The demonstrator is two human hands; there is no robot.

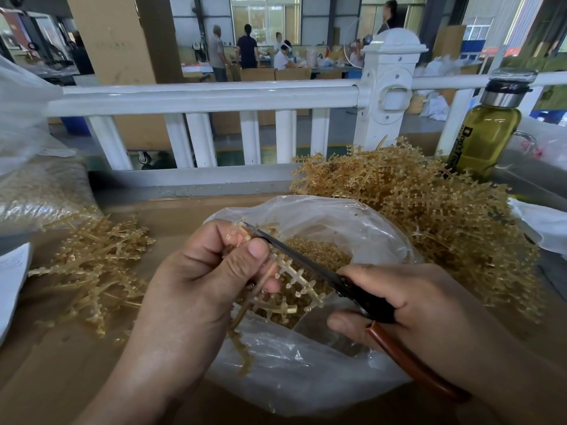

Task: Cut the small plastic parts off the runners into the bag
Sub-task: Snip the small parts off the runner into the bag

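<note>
Workshop bench w/ cardboard top [61,378], white railing [202,96] behind. Far L, a loose heap of tan runners [92,271] lies on the cardboard. L hand [199,277] pinches one runner [302,282] btwn thumb & fingers, holding it over the mouth of the clear bag [306,378], which sits mid-bench w/ small cut parts [319,256] inside. Black scissors [306,260] angle across the runner, tip up by the L fingertips. R hand [414,302] grips the scissor handles, fingers curled round them. Further R, a bigger pile of runners [429,210] sits just behind the bag, olive bottle [487,127] beyond it.
</note>
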